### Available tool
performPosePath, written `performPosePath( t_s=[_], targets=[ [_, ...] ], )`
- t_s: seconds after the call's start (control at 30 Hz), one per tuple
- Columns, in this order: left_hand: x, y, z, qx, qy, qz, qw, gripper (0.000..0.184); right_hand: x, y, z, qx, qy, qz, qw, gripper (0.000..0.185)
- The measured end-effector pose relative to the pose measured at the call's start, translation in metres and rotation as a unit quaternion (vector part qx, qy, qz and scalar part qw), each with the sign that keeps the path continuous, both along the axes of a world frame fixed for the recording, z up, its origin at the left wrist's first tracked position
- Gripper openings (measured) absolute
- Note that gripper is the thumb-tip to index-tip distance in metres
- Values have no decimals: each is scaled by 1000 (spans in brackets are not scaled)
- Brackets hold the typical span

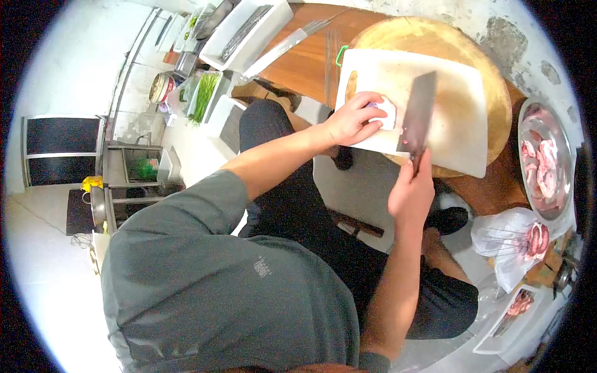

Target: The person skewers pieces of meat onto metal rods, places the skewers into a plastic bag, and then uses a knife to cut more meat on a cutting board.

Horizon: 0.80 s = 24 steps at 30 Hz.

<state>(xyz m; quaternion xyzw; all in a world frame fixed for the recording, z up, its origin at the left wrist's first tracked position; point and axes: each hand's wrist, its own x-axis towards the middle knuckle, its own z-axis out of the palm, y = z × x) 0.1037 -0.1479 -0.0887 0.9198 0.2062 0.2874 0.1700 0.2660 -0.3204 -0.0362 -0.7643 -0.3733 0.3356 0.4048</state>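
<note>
While the right hand [411,191] grips the cleaver [420,109] by its handle at the near edge of the cutting board [467,127], the left hand [357,122] grasps a small white item [388,117], too unclear to identify, toward the left edge. Good control calls for fingertips curled back from the blade, a steady wrist, and light, even pressure inside the near-left corner.

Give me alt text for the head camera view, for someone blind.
Right hand holds a cleaver over a white cutting board; left hand grips a small white item. The board lies on a round wooden block, near a metal bowl of raw meat.
</note>
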Motion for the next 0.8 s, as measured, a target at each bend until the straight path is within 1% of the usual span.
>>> performPosePath(
  t_s=[0.07,0.13,0.2,0.3,0.37,0.43,0.53,0.67,0.7,0.8],
  targets=[
    [-4,-1,-1,9,-8,-11,1000,22,-3,-11,-4,2,73,-39,997,52],
    [-2,1,0,25,-14,-22,999,22,-2,-20,-13,49,68,-32,996,54],
    [-3,-2,1,44,-14,-21,999,22,-1,-31,-12,105,25,-4,994,54],
    [-4,-5,8,72,-5,-19,997,22,8,-36,0,82,-5,52,995,55],
    [-3,-6,13,97,2,-10,995,22,13,-37,5,59,-45,84,994,56],
    [-3,-10,15,134,19,13,991,24,16,-40,14,27,-68,108,991,56],
    [-2,-10,5,108,6,29,994,25,21,-46,15,23,-138,154,978,55],
    [2,-10,4,54,-10,51,997,31,24,-55,18,27,-248,174,953,54],
    [2,-9,6,52,10,51,997,35,25,-57,22,19,-269,182,945,53],
    [5,-6,1,65,2,57,996,36,28,-60,23,19,-305,202,931,51]
  ],
)
